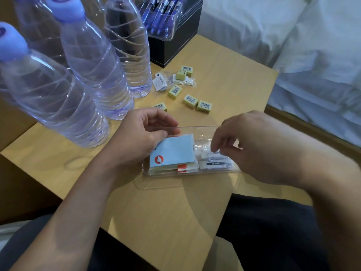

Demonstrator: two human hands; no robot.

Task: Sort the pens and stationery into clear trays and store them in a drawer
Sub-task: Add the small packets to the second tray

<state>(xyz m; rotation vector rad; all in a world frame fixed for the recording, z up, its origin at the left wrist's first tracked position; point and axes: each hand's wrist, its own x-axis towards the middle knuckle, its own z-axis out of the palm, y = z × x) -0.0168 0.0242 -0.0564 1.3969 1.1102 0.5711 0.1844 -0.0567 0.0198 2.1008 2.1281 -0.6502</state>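
A clear tray point(205, 133) lies mid-surface point(166, 212), holding a blue note pad point(175, 151) on its left and white erasers point(214, 164) on its right. The left hand point(136, 137) grips the pad's far left corner, thumb on top. The right hand point(254, 145) hangs over the white erasers with fingers curled down; I cannot tell whether it pinches one. Yellow erasers point(190, 100) lie scattered beyond the tray, near water bottles point(93, 75) and a black box point(175, 45) bearing blue pens point(162, 14).
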